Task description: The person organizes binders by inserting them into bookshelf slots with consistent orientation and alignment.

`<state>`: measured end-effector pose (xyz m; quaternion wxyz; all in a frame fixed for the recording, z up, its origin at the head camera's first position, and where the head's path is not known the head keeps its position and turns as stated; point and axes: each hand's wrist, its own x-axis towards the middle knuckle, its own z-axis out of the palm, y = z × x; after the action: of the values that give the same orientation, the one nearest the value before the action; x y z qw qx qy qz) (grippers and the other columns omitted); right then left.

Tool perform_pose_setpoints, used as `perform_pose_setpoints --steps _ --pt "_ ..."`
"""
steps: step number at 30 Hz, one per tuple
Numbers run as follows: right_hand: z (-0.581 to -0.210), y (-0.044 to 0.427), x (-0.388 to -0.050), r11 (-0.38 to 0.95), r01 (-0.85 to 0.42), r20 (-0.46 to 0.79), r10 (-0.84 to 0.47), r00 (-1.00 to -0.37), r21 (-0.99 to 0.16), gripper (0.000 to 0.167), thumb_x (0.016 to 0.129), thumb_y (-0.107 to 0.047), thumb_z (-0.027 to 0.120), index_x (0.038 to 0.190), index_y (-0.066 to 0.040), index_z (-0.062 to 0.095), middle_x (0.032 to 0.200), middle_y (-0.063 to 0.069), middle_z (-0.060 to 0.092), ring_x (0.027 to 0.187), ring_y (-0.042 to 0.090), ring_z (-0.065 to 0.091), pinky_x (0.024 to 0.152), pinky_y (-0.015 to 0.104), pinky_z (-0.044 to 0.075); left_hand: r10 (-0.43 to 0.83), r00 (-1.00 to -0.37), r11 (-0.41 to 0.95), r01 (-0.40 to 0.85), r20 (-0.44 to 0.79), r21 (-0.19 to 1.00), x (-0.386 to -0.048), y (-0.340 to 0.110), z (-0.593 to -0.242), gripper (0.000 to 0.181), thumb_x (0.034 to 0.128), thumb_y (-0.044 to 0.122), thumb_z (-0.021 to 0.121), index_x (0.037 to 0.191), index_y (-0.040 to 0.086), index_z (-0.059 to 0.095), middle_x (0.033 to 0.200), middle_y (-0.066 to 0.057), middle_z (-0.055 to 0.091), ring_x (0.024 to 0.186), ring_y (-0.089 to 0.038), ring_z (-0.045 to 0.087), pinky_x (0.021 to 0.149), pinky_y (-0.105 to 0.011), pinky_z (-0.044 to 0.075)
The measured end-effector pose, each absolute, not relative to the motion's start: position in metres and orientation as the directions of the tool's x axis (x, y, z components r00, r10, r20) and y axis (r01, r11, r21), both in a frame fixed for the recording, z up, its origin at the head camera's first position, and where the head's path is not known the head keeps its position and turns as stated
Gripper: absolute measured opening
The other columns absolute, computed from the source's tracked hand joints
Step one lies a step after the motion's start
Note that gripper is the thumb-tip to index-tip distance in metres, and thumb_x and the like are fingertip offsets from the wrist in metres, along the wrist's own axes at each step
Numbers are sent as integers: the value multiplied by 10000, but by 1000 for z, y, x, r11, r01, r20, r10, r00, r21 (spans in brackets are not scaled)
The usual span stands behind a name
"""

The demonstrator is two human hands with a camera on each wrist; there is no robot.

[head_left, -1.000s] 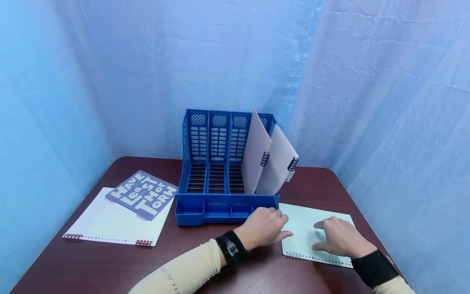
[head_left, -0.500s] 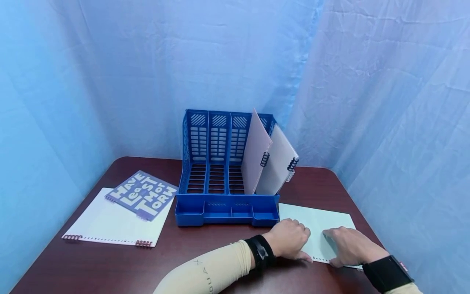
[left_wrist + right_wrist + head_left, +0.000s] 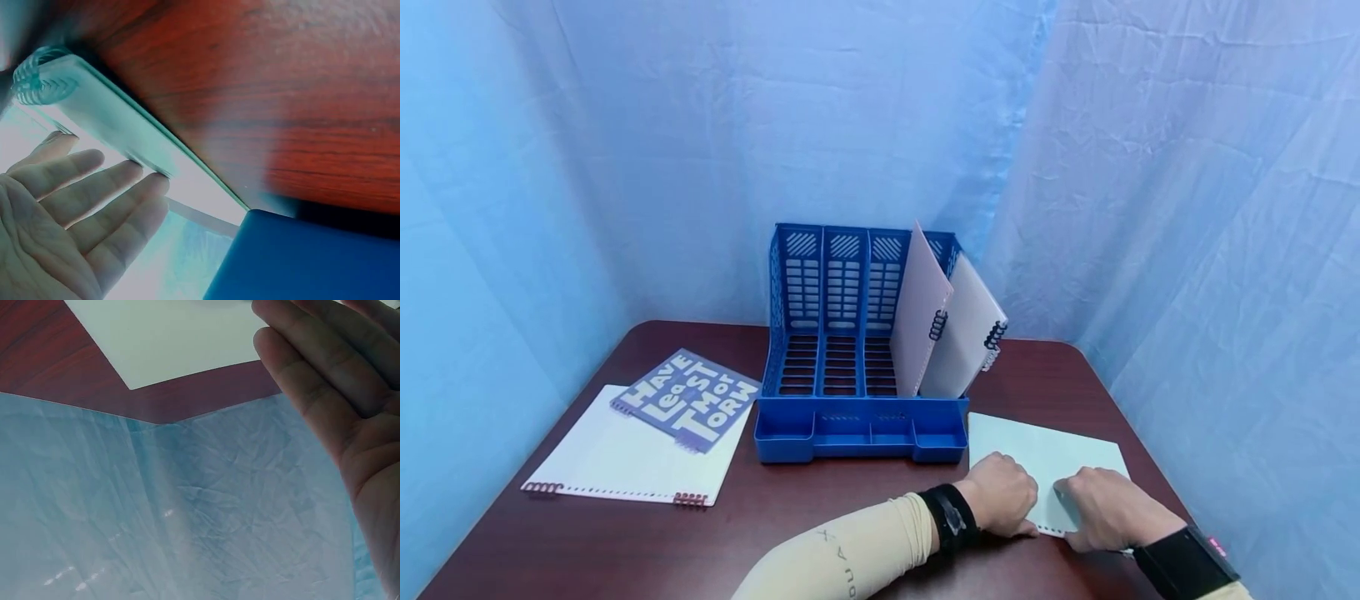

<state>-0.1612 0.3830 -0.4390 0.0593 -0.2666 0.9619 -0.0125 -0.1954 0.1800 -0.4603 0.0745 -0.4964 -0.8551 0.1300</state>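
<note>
- Head: green pad (image 3: 1045, 454) lies on counter (image 3: 820, 542) at 4 o'clock, just beside rack (image 3: 850, 408).
- Left hand (image 3: 1006, 493) at 5 o'clock, over pad's near-left part; right hand (image 3: 1108, 508) at 4, over near-right part.
- Rack central; pink book (image 3: 917, 325) and grey book (image 3: 958, 342) lean in its 3 o'clock side.
- Purple book (image 3: 688, 400) lies on white pad (image 3: 595, 450), 8 o'clock.
- Left wrist: hand at 8 o'clock, grip spread, fingers near straight, nothing enclosed; tips at pad, contact unclear.
- Right wrist: pad at 12, hand between 2 and 3; grip flat, fingers extended, nothing enclosed. Thumb hidden.
</note>
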Motion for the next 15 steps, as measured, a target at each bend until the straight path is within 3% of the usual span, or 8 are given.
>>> perform_pose_setpoints --steps 3,9,15 --pt "-440 381 -160 836 -546 -92 -548 -831 -49 298 635 -308 874 803 -217 645 653 -174 475 547 3 418 476 257 368 881 -474 440 825 -9 -354 -191 182 -460 391 952 683 542 868 316 647 777 156 647 724 -53 592 704 -234 510" --pt "-440 378 -158 824 -564 -90 -567 -819 -58 255 655 -285 846 791 -224 639 655 -178 468 544 -5 405 475 251 365 920 -391 360 810 29 -463 -178 181 -462 271 1005 420 554 750 334 583 626 172 526 555 -37 452 528 -254 440" --pt "-438 376 -154 828 -556 -102 -560 -822 -69 292 717 -327 841 715 -273 553 602 -181 396 506 0 366 464 252 319 937 -343 327 799 65 -505 -178 177 -464 215 1029 368 531 832 343 613 674 201 572 555 -4 481 518 -241 442"
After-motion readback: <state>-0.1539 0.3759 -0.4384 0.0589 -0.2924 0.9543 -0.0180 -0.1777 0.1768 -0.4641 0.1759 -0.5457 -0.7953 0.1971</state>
